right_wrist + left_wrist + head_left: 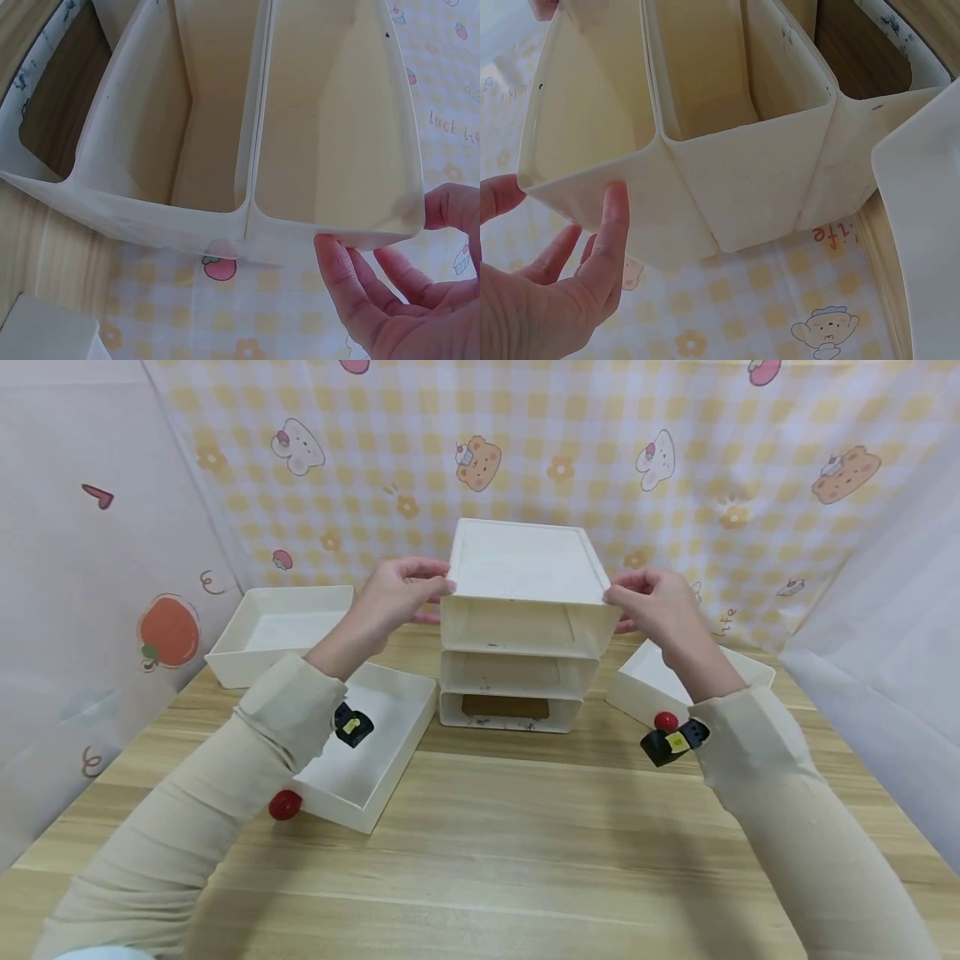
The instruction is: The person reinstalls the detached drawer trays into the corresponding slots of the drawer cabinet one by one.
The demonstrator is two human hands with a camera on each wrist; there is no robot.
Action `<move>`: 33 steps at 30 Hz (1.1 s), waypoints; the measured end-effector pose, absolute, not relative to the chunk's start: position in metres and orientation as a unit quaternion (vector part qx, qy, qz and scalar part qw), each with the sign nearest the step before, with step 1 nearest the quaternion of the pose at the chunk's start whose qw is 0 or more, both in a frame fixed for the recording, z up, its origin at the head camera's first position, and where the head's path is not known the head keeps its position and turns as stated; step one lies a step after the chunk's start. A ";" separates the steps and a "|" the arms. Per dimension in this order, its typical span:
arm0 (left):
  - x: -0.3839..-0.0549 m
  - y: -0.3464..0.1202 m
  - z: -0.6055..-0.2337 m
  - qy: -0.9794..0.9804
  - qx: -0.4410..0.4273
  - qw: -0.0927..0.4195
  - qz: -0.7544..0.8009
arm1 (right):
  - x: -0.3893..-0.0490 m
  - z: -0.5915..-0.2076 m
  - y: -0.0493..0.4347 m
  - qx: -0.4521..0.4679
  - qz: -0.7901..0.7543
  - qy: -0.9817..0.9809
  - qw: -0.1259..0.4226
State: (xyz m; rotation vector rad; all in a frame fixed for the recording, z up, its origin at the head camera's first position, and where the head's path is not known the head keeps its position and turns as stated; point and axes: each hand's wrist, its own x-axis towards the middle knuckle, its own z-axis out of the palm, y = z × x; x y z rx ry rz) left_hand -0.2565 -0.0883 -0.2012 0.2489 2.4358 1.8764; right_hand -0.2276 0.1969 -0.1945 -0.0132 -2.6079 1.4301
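Note:
Three white open-fronted drawer shells form a stack on the wooden table. In the head view my left hand [393,597] grips the top shell [525,560] by its left upper edge, thumb at the front corner. On the opposite edge, my right hand [652,602] holds it the same way. Below are the middle shell [517,672] and the bottom shell [517,723], which has a cutout in its base. In the left wrist view, fingertips of the left hand [562,292] touch the shell's side wall. The right wrist view shows the right hand [397,285] at the other side.
A white drawer [232,668] stands at the back left, and another drawer [397,768] lies in front of it near a red knob [285,805]. To the right is a third drawer [633,697] with a red knob [666,722]. Patterned cloth [540,410] hangs behind.

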 end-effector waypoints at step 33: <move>-0.234 -0.074 -0.201 0.771 0.130 0.058 0.621 | -0.202 -0.197 0.224 0.004 0.513 -0.856 0.063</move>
